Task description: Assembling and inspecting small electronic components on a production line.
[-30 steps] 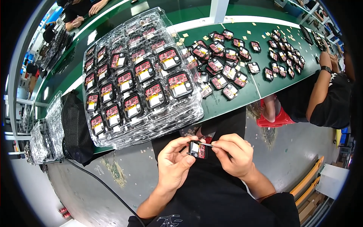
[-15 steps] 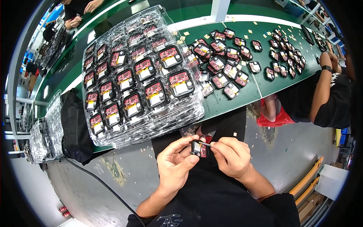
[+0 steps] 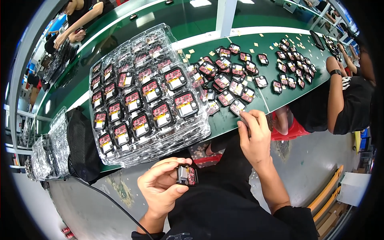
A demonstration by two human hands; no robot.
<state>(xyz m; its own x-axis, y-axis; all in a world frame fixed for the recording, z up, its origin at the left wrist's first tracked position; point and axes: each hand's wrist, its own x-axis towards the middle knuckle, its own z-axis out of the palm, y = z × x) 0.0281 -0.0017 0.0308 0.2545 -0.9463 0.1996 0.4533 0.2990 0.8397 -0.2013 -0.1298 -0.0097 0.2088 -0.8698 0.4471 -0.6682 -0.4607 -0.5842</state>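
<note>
My left hand (image 3: 162,188) holds a small black electronic housing (image 3: 195,176) by its edges, thumb below and fingers above. A red circuit board and a grey-silver block show inside it. My right hand (image 3: 256,134) is stretched forward to the table's near edge, its thumb and fingers drawn together. What lies between them, if anything, is hidden. Its fingertips are at the near side of a housing (image 3: 237,107) in the loose pile; whether they touch it I cannot tell. That pile holds several like housings with red boards and white blocks.
Stacked clear plastic trays (image 3: 160,136) filled with housings stand on the green table (image 3: 260,108) at left. Small yellowish squares (image 3: 191,51) lie scattered behind the pile. Beside the trays hangs a black mesh bag (image 3: 82,140). A co-worker (image 3: 344,100) sits at right; another works at far left.
My right hand has moved away from the held housing, where it was working a thin tool, and up to the pile. My left hand has come lower and left with the housing.
</note>
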